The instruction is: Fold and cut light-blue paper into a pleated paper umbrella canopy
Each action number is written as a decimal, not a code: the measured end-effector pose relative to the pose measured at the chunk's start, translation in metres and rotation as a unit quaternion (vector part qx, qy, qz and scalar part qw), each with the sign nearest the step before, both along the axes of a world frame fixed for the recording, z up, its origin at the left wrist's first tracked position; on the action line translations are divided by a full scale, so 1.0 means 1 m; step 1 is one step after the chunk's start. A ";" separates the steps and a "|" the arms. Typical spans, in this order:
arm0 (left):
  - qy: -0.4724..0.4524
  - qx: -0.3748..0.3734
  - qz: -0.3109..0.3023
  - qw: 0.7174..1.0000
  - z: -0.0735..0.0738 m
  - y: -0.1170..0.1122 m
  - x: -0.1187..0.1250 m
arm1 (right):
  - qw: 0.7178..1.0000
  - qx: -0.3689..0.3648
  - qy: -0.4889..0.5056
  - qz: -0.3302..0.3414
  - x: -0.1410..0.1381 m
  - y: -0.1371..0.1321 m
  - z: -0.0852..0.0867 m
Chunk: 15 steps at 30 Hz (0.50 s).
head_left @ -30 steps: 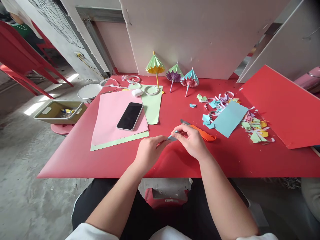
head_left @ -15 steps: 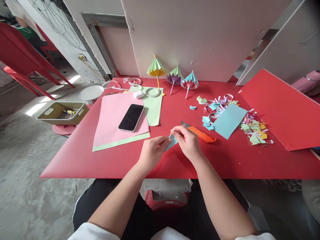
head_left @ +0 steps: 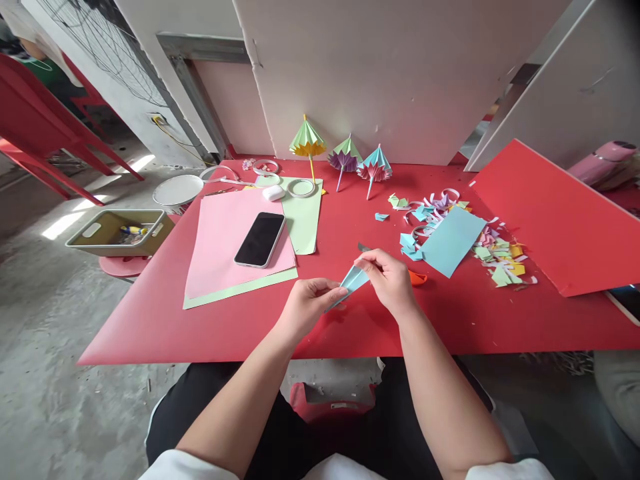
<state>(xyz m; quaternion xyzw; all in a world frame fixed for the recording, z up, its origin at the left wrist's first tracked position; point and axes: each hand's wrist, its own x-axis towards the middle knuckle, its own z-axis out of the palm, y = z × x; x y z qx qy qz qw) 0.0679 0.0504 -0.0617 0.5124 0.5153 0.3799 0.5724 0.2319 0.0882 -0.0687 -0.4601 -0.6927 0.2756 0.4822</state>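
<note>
A folded strip of light blue paper (head_left: 354, 280) is stretched at a slant between my two hands, just above the red table. My left hand (head_left: 311, 303) pinches its lower left end between thumb and fingers. At the upper right end, my right hand (head_left: 389, 277) grips it the same way. Behind my right hand lies an orange utility knife (head_left: 418, 279), mostly covered, with its blade tip showing past my fingers. Farther right, a flat sheet of light blue paper (head_left: 454, 240) rests on colourful paper scraps (head_left: 503, 257).
Three small paper umbrellas (head_left: 307, 141) lean against the wall at the back. Left on the red table (head_left: 150, 333), a phone (head_left: 261, 239) lies on pink paper (head_left: 210, 247). A red board (head_left: 560, 220) stands at the right. Beyond the left edge is a bin (head_left: 120, 233).
My hands have moved slightly apart, and more of the blue paper strip shows between them. My right hand now covers more of the utility knife. The whole view has shifted a little.
</note>
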 end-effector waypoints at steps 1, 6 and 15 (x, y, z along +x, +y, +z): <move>-0.005 -0.006 0.001 1.000 0.000 0.000 0.000 | 1.000 -0.004 0.002 -0.009 0.002 0.001 0.000; 0.011 0.013 -0.001 1.000 -0.004 0.001 -0.004 | 0.997 -0.028 0.034 -0.059 0.013 0.005 -0.001; 0.084 0.037 -0.012 0.996 -0.005 -0.003 -0.012 | 0.995 -0.048 0.048 -0.070 0.013 0.004 0.000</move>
